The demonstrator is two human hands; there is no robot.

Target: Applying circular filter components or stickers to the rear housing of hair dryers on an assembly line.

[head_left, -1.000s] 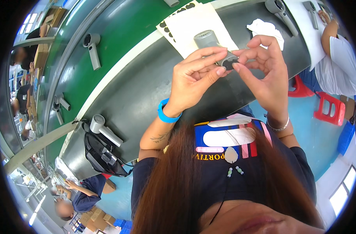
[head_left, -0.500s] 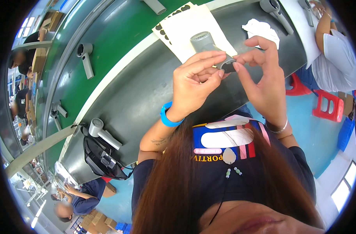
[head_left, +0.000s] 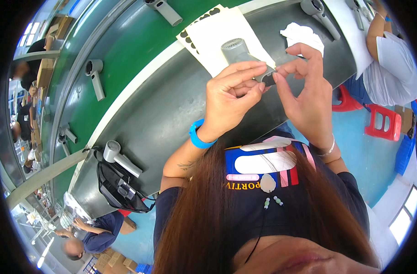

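Across the bench [head_left: 172, 91] I see the left hand [head_left: 231, 98] pinching the grey device [head_left: 235, 49] by its handle, head over the sheets [head_left: 229, 29], seemingly steadying the dark end [head_left: 269, 79] that the right hand's [head_left: 309, 98] thumb and forefinger pinch

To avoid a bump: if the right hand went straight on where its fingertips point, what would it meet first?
Probably the dark end of the grey device in the left hand; contact may already exist.
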